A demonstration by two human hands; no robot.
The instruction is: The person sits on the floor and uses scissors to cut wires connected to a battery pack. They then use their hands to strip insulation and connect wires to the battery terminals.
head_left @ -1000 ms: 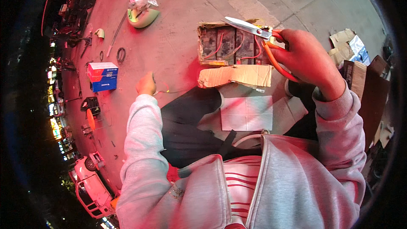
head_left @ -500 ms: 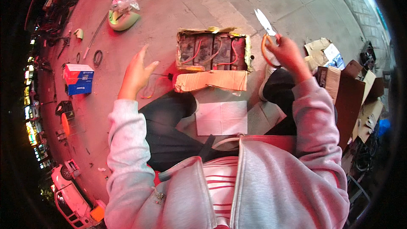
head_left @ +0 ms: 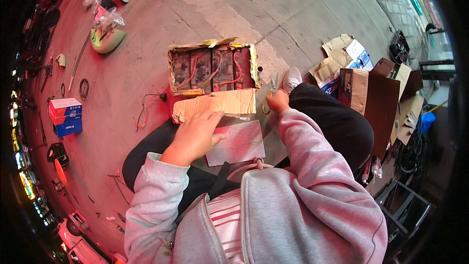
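My left hand (head_left: pixel 198 136) is open, its fingers stretched out at the near edge of a torn cardboard flap (head_left: pixel 220 102). I cannot tell whether they touch it. In my right hand (head_left: pixel 278 101) is a pair of scissors (head_left: pixel 274 81), blades pointing away from me and a yellow-orange handle loop below the fist. They stand just right of an open, worn cardboard box (head_left: pixel 253 62). Several dark battery blocks (head_left: pixel 205 66) sit side by side in it, with red wires (head_left: pixel 238 67) across their tops. A pale creased sheet (head_left: pixel 239 142) lies between my legs, partly behind my left hand.
Left on the floor are a blue-and-red box (head_left: pixel 67 117), a loose red-and-black wire (head_left: pixel 145 110) and a pale green shell (head_left: pixel 107 40) with plastic wrap. Torn cardboard (head_left: pixel 337 61), brown boxes (head_left: pixel 378 98) and a metal frame (head_left: pixel 403 208) stand right, past my bent knee.
My left hand has come inward to the cardboard flap. The right hand has brought the scissors down and closer to the box. The whole view has shifted, with my right knee lower.
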